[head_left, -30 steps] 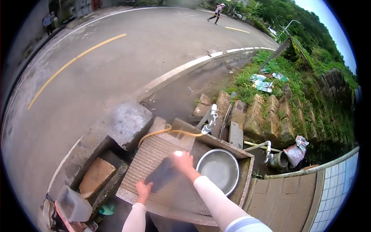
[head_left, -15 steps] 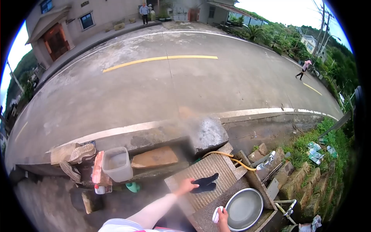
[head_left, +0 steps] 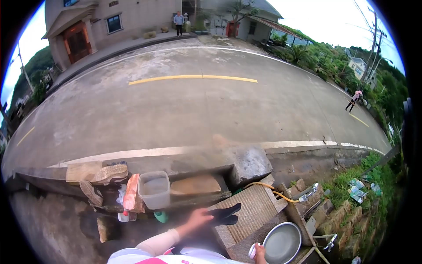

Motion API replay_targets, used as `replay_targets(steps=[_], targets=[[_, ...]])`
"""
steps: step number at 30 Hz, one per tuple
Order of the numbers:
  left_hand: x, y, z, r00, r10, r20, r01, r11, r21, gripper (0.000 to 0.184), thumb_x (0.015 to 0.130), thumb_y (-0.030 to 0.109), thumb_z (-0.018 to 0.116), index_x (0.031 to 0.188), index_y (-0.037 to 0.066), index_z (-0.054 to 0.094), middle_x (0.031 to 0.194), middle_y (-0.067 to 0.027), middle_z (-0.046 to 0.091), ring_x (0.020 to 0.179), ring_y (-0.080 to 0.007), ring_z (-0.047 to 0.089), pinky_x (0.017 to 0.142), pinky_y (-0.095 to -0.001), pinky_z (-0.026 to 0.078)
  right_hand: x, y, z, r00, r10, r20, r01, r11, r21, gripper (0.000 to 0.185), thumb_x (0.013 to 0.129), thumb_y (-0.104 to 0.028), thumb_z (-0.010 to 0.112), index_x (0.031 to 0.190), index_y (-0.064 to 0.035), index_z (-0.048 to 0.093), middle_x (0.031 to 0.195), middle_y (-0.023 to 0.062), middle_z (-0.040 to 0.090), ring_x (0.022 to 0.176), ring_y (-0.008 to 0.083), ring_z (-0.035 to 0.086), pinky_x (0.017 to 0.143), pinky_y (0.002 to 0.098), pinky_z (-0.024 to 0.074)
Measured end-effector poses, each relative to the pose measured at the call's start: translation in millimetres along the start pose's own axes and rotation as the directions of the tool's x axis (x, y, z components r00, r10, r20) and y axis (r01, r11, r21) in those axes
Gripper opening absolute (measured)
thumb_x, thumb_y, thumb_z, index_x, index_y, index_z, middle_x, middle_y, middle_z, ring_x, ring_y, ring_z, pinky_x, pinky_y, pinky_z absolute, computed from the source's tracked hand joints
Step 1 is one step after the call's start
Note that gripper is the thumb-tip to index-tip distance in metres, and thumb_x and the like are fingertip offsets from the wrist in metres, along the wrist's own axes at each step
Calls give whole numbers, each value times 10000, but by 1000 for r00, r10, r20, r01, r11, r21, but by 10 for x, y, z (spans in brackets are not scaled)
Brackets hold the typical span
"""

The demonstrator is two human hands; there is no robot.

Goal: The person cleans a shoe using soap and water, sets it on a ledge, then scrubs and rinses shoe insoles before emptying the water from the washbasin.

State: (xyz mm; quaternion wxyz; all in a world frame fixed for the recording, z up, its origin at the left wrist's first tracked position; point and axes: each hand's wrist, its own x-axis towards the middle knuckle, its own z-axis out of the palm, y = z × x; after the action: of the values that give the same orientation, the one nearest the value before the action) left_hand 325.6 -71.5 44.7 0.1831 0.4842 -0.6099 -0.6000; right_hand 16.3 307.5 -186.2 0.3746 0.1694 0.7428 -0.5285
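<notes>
Where the ribbed slab (head_left: pixel 252 200) meets its left border, the left hand (head_left: pixel 200 220) has its fingers closed on the upper ends of a pair of dark socks (head_left: pixel 225 214). Their foot ends reach over that border and onto the ribs; whether they press on the slab or hang just above it, I cannot tell. A band of ribs shows between the sock toes and the slab's far right corner, giving sideways room there.

Lower down, the right hand (head_left: pixel 260 253) grips a small white object (head_left: pixel 252 251), too small to make out fully, beside the left rim of the metal basin (head_left: pixel 282 243). Contact between hand and rim cannot be told. The basin sits in the sunken part of the sink, close to its raised right wall (head_left: pixel 300 222), so room is tight on that side. A tap (head_left: pixel 309 193) stands beyond the wall's upper end, with a yellow hose (head_left: pixel 283 196) curving from it past the slab's top edge.

To the left, a gap of ground parts the forearm from the low ledge, which bears a clear plastic tub (head_left: pixel 154 198), a reddish block (head_left: pixel 132 196) and a shoe (head_left: pixel 111 173). A green container (head_left: pixel 161 216) stands below the tub. Beyond the ledge and the white edge line, the road (head_left: pixel 189 114) spreads wide.
</notes>
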Motion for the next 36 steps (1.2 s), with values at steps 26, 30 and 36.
replay_targets(steps=[26,30,36], targets=[[-1544,-315,112,916,-173,-362,52,946,-321,397,722,164,734,1029,-55,608,984,-143,643,866,-189,614,746,-300,489,-58,-304,111,852,-80,518,492,462,-738,702,653,-519,725,1142,-27,611,1091,197,633,1048,314,600,894,383,456],[-1787,-365,124,874,-250,-416,96,929,-357,498,707,191,755,1083,-85,580,1072,-171,621,957,-219,595,824,-316,472,-275,-574,134,809,-30,588,573,267,-775,743,649,-578,687,1151,-36,606,1103,212,619,1067,340,582,912,391,446],[-1722,-814,177,860,-235,-453,20,902,-431,531,699,207,774,1105,-72,578,1095,-168,615,1007,-225,578,861,-319,457,-600,-989,542,752,-80,655,658,171,-734,761,654,-561,694,1180,-22,586,1110,232,609,1065,347,580,916,388,442]])
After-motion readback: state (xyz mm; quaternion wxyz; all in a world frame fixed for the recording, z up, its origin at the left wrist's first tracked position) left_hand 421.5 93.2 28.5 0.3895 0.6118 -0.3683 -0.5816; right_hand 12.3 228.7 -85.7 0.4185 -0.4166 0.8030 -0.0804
